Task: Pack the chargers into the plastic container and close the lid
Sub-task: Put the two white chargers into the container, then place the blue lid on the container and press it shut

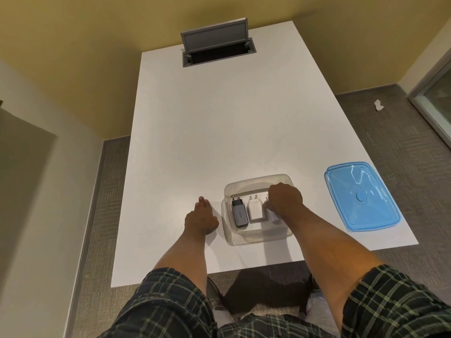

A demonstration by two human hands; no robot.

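A clear plastic container [228, 191] stands on the white table [219, 118] near its front edge. Inside lie a grey-black charger [239, 212] at the left and a white charger [255, 209] in the middle, prongs pointing away from me. My right hand [284, 200] reaches into the container's right side and grips a second white charger [269, 212], mostly hidden under the hand. My left hand [201, 217] rests flat on the table just left of the container, fingers straight. The blue lid [361, 197] lies flat to the right, apart from the container.
A grey cable hatch [217, 47] stands open at the table's far end. Grey carpet surrounds the table, with a scrap of white paper [378, 105] on the floor at the right. A glass door frame [434, 101] is at the far right.
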